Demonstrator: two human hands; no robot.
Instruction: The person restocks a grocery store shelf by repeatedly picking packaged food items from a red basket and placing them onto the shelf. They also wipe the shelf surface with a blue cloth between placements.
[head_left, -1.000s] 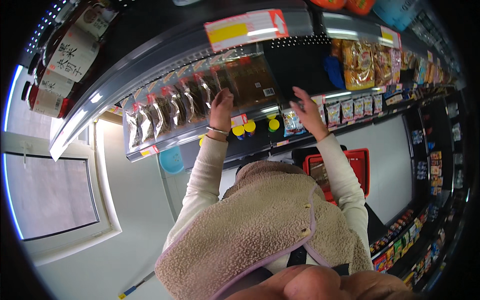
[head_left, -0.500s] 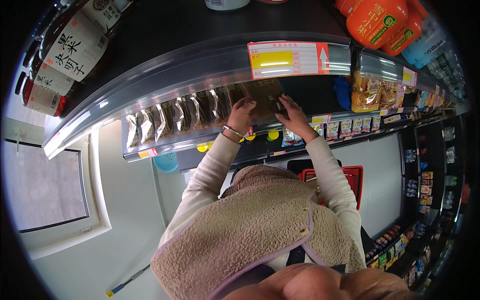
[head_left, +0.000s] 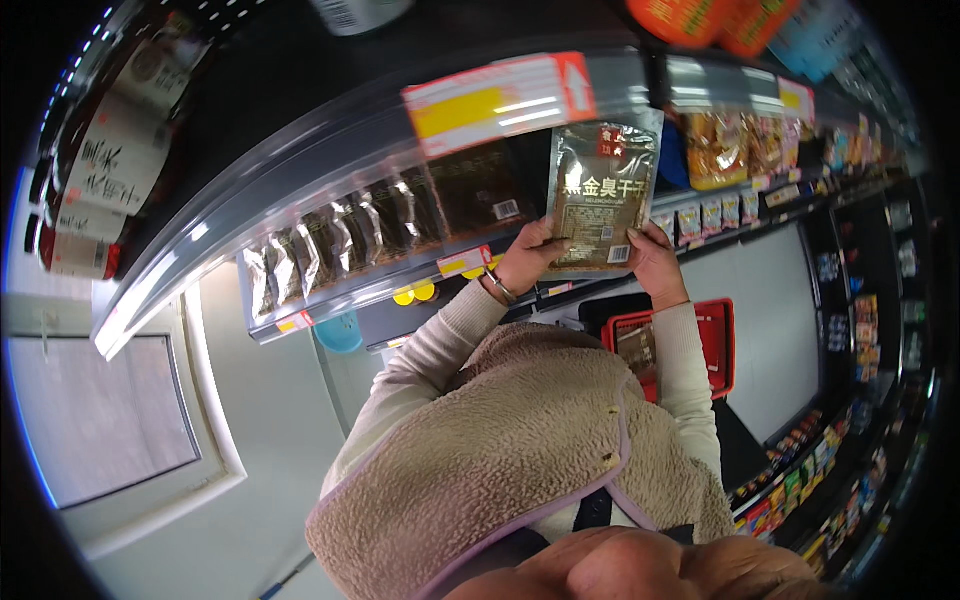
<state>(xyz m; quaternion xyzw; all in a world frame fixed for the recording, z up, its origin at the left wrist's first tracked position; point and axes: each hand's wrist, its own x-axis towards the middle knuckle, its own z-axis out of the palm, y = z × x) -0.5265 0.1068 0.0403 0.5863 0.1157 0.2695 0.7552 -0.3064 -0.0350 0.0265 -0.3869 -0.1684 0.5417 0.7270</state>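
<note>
A flat foil food pouch (head_left: 603, 195), dark brown with silver edges, stands upright in front of the shelf, held between both hands. My left hand (head_left: 532, 258) pinches its lower left edge, with a bangle on that wrist. At its lower right edge my right hand (head_left: 657, 262) is closed, thumb on the front. Behind and to the left, several matching pouches (head_left: 345, 235) stand in a row on the shelf. A similar dark pouch (head_left: 475, 195) with its broad side showing is at the row's right end.
An upper shelf with a clear front strip and a price tag (head_left: 497, 103) overhangs the row. Jars (head_left: 105, 165) stand at the upper left. Below my right arm is a red basket (head_left: 715, 345) with a brown package (head_left: 637, 350) inside. Yellow snack bags (head_left: 715, 150) sit to the right.
Both hands have moved right and back from the shelf, bringing out a pouch that now faces me. The view has shifted, and more of the basket shows.
</note>
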